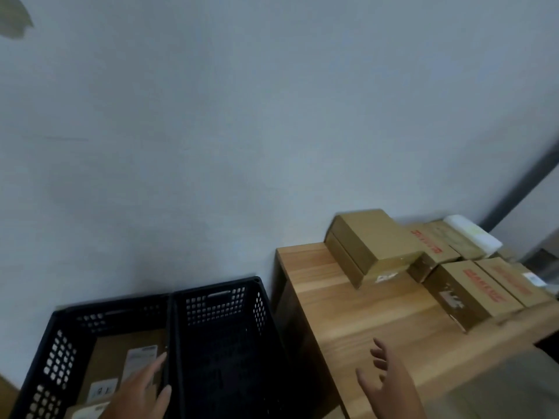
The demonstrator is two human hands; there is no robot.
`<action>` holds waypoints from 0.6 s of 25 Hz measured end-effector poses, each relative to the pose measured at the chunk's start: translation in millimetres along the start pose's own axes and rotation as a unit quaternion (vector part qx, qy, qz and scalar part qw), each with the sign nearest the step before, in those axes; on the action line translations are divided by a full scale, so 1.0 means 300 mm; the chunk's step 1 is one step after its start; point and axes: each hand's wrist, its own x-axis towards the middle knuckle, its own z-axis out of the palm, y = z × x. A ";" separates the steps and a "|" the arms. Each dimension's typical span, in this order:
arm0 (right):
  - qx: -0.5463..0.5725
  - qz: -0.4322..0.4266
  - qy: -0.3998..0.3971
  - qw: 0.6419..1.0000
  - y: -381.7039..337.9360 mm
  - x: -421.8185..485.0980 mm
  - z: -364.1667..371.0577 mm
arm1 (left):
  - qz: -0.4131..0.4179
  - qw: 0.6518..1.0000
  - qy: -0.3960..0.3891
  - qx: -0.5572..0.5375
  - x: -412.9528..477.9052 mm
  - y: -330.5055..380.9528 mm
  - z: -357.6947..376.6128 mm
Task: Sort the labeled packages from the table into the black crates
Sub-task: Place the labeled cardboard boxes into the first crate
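Note:
Two black perforated crates stand side by side on the floor at lower left. The left crate [57, 352] holds a brown labeled package [121, 358]; nothing shows inside the right crate [257, 309]. My left hand [142, 391] hovers over the left crate with fingers straight and holds nothing. My right hand [387, 379] is open above the wooden table [332, 297], fingers spread. Several cardboard packages sit at the table's far right: a plain stacked box [372, 243] and boxes with red print [472, 291], all beyond my right hand.
A grey wall fills the upper view. A white padded parcel [472, 234] lies on the rear boxes. A dark vertical frame [520, 182] rises at the far right. The table's left edge stands close to the right crate.

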 end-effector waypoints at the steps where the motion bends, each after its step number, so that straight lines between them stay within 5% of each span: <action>1: 0.005 -0.007 0.012 1.000 0.023 0.022 -0.038 | 0.008 0.999 0.019 0.025 -0.004 0.023 0.032; 9: 0.029 -0.090 0.046 0.994 0.275 0.442 -0.342 | 0.111 0.988 0.061 0.083 0.036 0.553 0.536; 15: -0.033 -0.187 0.029 0.981 0.385 0.743 -0.578 | 0.107 0.980 0.077 0.149 0.079 0.999 0.964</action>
